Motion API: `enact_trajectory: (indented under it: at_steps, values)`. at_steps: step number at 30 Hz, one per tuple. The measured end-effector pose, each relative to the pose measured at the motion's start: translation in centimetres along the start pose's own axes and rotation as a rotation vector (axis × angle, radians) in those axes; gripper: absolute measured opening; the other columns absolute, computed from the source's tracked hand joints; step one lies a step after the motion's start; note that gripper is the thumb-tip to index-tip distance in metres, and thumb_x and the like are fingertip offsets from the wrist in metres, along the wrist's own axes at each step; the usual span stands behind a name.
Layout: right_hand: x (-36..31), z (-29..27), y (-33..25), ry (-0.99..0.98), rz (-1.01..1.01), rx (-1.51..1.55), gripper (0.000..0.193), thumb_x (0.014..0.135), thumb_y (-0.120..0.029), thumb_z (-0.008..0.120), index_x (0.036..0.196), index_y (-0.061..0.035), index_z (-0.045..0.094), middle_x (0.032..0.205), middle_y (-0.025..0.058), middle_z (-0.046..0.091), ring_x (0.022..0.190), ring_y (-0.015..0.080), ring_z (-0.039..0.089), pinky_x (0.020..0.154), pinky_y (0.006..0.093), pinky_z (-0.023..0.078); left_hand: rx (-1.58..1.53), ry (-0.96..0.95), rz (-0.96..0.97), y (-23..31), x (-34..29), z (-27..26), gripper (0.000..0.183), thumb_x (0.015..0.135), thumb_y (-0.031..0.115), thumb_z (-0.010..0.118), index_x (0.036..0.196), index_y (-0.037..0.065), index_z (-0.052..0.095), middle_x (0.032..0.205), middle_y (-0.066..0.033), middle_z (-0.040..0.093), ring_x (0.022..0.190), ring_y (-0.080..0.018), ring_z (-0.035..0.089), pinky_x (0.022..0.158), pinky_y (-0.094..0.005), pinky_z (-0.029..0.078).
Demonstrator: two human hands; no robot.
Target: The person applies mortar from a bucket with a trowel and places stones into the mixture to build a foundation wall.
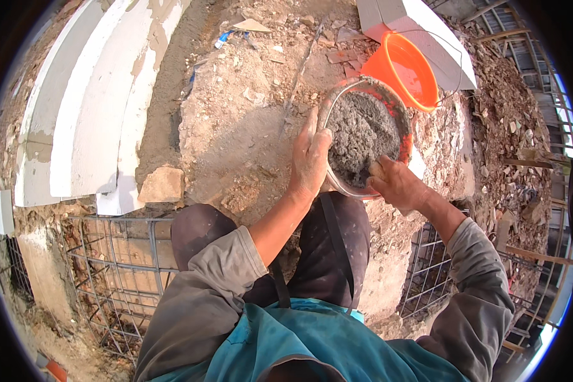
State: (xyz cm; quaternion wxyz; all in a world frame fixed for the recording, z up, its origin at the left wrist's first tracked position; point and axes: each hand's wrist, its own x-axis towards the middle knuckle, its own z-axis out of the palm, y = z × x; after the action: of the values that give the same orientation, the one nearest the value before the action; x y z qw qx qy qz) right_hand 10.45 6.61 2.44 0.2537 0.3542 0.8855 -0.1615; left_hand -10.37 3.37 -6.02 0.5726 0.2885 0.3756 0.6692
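Observation:
An orange bucket (398, 118) full of grey mortar (361, 132) stands in front of my knees on the rubble. My left hand (310, 156) grips the bucket's near left rim, fingers curled over the edge. My right hand (395, 183) reaches into the bucket at its near right side, with the fingertips down in the mortar. A thin wire handle (339, 94) lies across the bucket's left rim. Behind it, an empty orange bucket (409, 69) leans against a white block.
White blocks (89, 108) form a wall at the left, with one more white block (420, 28) at the top right. A loose stone (163, 184) lies near my left knee. Steel mesh cages (118, 267) flank me below. Wooden scaffolding poles (538, 162) run along the right.

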Motion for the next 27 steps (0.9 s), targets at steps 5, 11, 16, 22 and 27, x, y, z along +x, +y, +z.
enact_trajectory:
  at_steps: [5, 11, 16, 22, 27]
  values:
    - [0.1, 0.7, -4.2, 0.071, 0.445, 1.04, 0.031, 0.09, -0.026, 0.064, 0.09, 0.0025, 0.051, 0.069, 0.0088, 0.057, 0.059, 0.0212, 0.061, 0.056, 0.0352, 0.051, 0.128, 0.095, 0.058, -2.1, -2.0, 0.7, 0.06, 0.095, 0.024, 0.033, 0.148, -0.006, 0.028, 0.075, 0.0033, 0.04, 0.057, -0.0037, 0.037, 0.049, -0.02, 0.034]
    - [-1.7, 1.6, -4.7, 0.195, 0.384, 1.418, 0.021, 0.095, -0.023, 0.059, 0.095, -0.0033, 0.052, 0.072, 0.0028, 0.056, 0.056, 0.0113, 0.055, 0.049, 0.0264, 0.045, 0.17, 0.049, 0.13, -4.7, -1.5, 1.0, 0.059, 0.102, 0.034, 0.027, 0.148, -0.002, 0.028, 0.134, -0.0141, 0.044, 0.096, -0.0168, 0.052, 0.081, -0.0272, 0.044]
    - [-2.7, 2.1, -5.5, 0.323, 0.339, 1.599, 0.019, 0.095, -0.021, 0.058, 0.103, -0.0036, 0.054, 0.072, 0.002, 0.056, 0.054, 0.0098, 0.053, 0.047, 0.025, 0.043, 0.177, 0.125, 0.041, -4.5, -1.8, -0.1, 0.062, 0.103, 0.04, 0.031, 0.148, -0.002, 0.03, 0.132, -0.0144, 0.051, 0.088, -0.0167, 0.055, 0.079, -0.0286, 0.047]
    - [-5.4, -0.6, -6.8, 0.39, 0.355, 1.446, 0.026, 0.094, -0.021, 0.057, 0.11, -0.0009, 0.054, 0.071, 0.0033, 0.055, 0.049, 0.0099, 0.051, 0.043, 0.0222, 0.042, 0.461, 0.308, 0.141, -2.4, -3.9, -3.8, 0.057, 0.101, 0.031, 0.036, 0.147, -0.003, 0.03, 0.129, -0.0191, 0.053, 0.112, -0.0224, 0.054, 0.092, -0.0304, 0.045]
    - [-6.7, -3.4, -10.6, 0.401, 0.252, 1.407, 0.037, 0.092, -0.024, 0.061, 0.115, 0.0042, 0.053, 0.069, 0.0091, 0.054, 0.046, 0.0106, 0.048, 0.038, 0.0208, 0.039, 0.327, 0.484, 0.257, 9.1, -10.4, -16.1, 0.048, 0.095, 0.02, 0.051, 0.137, -0.004, 0.045, 0.133, -0.0196, 0.052, 0.12, -0.0262, 0.056, 0.097, -0.033, 0.046]
